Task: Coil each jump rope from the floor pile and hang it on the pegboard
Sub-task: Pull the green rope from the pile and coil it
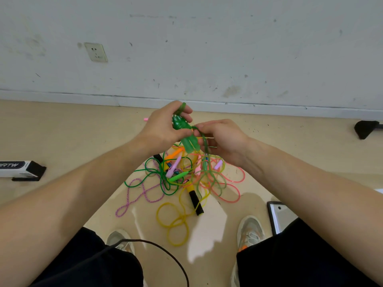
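My left hand (163,126) grips the two translucent green handles (185,135) of a green jump rope, held upright above the floor pile. My right hand (221,139) pinches that rope's green cord (204,141) just beside the handles; its loops hang down toward the floor. Below lies the tangled pile of jump ropes (182,179): green, pink, yellow, orange and a purple braided one (134,193), plus a rope with a yellow-and-black handle (194,198). No pegboard is in view.
A white wall with a socket (95,52) runs along the back. A black-and-white box (20,169) lies at left, a black foot (365,128) at right, a white panel (278,216) by my right shoe. A black cable (165,253) crosses my lap.
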The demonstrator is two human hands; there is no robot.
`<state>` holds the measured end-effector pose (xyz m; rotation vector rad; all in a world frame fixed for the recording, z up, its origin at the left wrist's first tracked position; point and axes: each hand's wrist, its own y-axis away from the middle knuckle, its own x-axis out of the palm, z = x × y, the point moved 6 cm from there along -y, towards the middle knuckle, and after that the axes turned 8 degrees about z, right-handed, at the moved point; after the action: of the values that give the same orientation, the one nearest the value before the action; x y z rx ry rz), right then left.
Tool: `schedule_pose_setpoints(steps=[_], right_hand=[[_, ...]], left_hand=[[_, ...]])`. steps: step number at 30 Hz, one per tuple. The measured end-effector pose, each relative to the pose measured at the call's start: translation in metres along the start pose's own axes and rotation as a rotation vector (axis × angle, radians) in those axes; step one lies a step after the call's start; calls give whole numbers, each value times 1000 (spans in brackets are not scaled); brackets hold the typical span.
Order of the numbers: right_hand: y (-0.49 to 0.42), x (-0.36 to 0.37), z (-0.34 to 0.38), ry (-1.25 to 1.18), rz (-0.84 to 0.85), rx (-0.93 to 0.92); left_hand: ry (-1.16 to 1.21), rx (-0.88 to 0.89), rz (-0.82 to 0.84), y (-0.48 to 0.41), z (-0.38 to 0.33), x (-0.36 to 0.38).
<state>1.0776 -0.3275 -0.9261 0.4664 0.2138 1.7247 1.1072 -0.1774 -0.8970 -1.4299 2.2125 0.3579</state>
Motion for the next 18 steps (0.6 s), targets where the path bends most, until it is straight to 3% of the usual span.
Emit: schedule_pose_setpoints(steps=[5, 8, 12, 18], right_hand=[[6, 4, -5, 0, -56, -68], [10, 12, -5, 25, -48, -177], [11, 21, -2, 231, -77, -308], [15, 27, -15, 67, -113, -292]], left_hand=[[135, -6, -152, 1, 4, 4], [391, -99, -236, 4, 10, 8], [728, -247, -327, 3, 22, 12], [847, -356, -402, -3, 33, 15]])
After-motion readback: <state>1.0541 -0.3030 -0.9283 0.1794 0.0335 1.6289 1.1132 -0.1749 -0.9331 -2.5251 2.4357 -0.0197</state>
